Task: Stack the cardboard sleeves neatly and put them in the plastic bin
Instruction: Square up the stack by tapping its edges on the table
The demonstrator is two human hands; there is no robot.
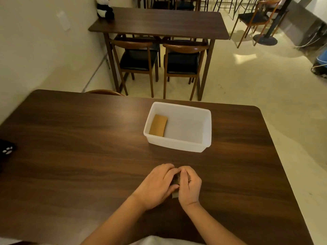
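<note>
A white plastic bin (pixel 207 129) stands on the dark wooden table (pixel 79 147), beyond my hands. Flat brown cardboard sleeves (pixel 158 125) lie in the bin's left end. Nearer to me, my left hand (pixel 156 186) and my right hand (pixel 190 185) press together around a stack of cardboard sleeves (pixel 177 179), held on edge on the table. Only the stack's ribbed edges and a lower corner show between my fingers; the rest is hidden.
A black object with a white paw print (pixel 7 150) sits at the table's left edge. Beyond the table stand a second wooden table (pixel 159 23) and two chairs (pixel 136 62) with black seats. A wall runs along the left; pale floor lies to the right.
</note>
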